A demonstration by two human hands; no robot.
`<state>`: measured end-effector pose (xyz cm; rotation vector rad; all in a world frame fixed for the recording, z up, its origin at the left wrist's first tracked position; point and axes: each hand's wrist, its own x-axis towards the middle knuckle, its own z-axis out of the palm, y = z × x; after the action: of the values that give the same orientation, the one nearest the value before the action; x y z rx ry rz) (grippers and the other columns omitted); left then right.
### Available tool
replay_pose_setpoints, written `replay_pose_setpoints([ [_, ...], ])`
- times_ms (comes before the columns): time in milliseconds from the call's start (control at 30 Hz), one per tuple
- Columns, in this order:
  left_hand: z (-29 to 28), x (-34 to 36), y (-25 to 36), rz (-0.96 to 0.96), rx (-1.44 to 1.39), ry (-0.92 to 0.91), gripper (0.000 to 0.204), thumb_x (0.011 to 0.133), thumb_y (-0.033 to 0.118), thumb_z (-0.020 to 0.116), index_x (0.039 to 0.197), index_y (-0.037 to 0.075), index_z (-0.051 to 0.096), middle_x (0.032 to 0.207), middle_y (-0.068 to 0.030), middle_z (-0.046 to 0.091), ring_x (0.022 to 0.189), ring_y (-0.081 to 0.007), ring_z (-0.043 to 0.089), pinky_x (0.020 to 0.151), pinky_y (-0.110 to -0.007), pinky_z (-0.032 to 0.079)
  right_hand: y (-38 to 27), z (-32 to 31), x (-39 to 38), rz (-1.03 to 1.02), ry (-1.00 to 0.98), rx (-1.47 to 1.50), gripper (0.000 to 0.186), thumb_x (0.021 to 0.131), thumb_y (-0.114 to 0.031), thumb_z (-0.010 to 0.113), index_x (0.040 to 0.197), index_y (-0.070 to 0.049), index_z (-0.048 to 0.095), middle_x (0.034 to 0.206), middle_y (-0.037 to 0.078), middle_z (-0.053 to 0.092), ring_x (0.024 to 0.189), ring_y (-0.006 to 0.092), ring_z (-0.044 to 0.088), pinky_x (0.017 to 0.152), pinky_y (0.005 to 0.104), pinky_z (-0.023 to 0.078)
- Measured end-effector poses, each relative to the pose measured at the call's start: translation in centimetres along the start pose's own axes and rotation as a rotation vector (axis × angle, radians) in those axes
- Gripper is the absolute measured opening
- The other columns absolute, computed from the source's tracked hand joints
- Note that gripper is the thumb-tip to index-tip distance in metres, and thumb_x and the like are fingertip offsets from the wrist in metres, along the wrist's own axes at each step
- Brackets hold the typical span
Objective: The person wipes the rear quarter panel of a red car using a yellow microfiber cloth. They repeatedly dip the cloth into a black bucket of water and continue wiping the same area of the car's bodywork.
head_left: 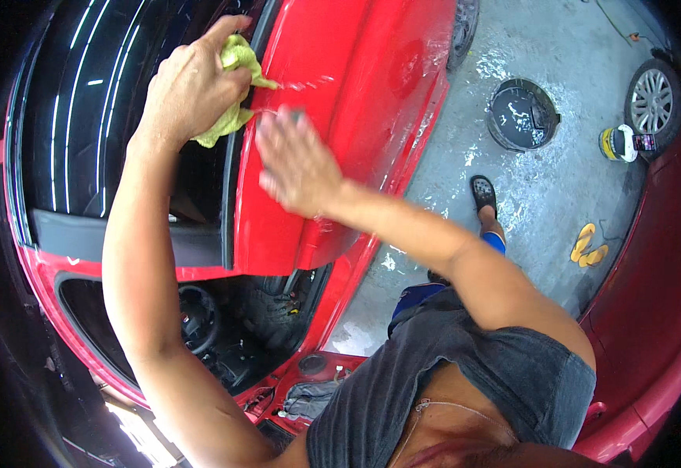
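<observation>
My left hand [191, 93] is closed around a crumpled yellow-green cloth [235, 58] at the edge of a red car's dark glossy surface [114, 101]. Part of the cloth hangs below the fingers, beside the black trim strip [231, 187]. My right hand [297, 168], smeared by motion, is over the red body panel [340, 70] with its fingers stretched out. Whether anything small lies under its fingertips cannot be made out. Wet streaks show on the panel by both hands.
Below the panel, an open part of the car shows a steering wheel [198, 318]. A dark round bucket [523, 115] stands on the wet grey floor [543, 203], near yellow flip-flops [588, 246] and a small yellow-and-black container [618, 144]. Another red car [652, 288] stands at right.
</observation>
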<state>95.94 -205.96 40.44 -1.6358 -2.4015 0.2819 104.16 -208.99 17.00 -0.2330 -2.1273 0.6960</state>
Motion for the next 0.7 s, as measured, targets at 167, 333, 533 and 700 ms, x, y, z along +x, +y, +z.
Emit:
replay_pose_setpoints([
  [167, 0.3, -6.9, -2.4, -0.080, -0.107, -0.137, 0.039, 0.082, 0.022, 0.067, 0.118, 0.009, 0.075, 0.098, -0.0215, 0.075, 0.094, -0.0376, 0.074, 0.087, -0.045, 0.058, 10.2, -2.8, 10.6, 0.423, 0.176, 0.035, 0.072, 0.109, -0.043, 0.021, 0.159, 0.008, 0.010, 0.169, 0.025, 0.006, 0.157, 0.0376, 0.002, 0.128, 0.0457, 0.001],
  [333, 2.1, -13.5, -2.0, -0.171, -0.095, -0.123, 0.036, 0.081, 0.023, 0.067, 0.112, 0.008, 0.077, 0.095, -0.0214, 0.075, 0.091, -0.0368, 0.074, 0.087, -0.045, 0.058, -8.7, 4.1, -5.8, 0.091, 0.052, -0.064, 0.072, 0.100, -0.041, 0.048, 0.151, 0.008, 0.037, 0.160, 0.030, 0.031, 0.151, 0.0474, 0.024, 0.124, 0.0591, 0.015],
  [533, 1.2, -19.4, 0.0, -0.241, -0.094, -0.060, 0.032, 0.085, 0.027, 0.064, 0.107, 0.008, 0.077, 0.091, -0.0202, 0.075, 0.085, -0.0375, 0.074, 0.084, -0.046, 0.058, -11.3, 5.8, -10.4, -0.062, 0.049, -0.001, 0.073, 0.095, -0.038, 0.058, 0.151, 0.005, 0.039, 0.161, 0.027, 0.031, 0.150, 0.0452, 0.028, 0.122, 0.0593, 0.020],
  [700, 1.4, -21.8, -0.6, -0.210, -0.132, -0.070, 0.030, 0.086, 0.029, 0.065, 0.105, 0.008, 0.076, 0.092, -0.0201, 0.075, 0.089, -0.0390, 0.073, 0.085, -0.047, 0.057, -10.7, 5.5, -5.8, 0.170, 0.242, -0.153, 0.069, 0.094, -0.034, 0.057, 0.147, 0.008, 0.042, 0.154, 0.031, 0.037, 0.146, 0.0493, 0.031, 0.120, 0.0595, 0.023],
])
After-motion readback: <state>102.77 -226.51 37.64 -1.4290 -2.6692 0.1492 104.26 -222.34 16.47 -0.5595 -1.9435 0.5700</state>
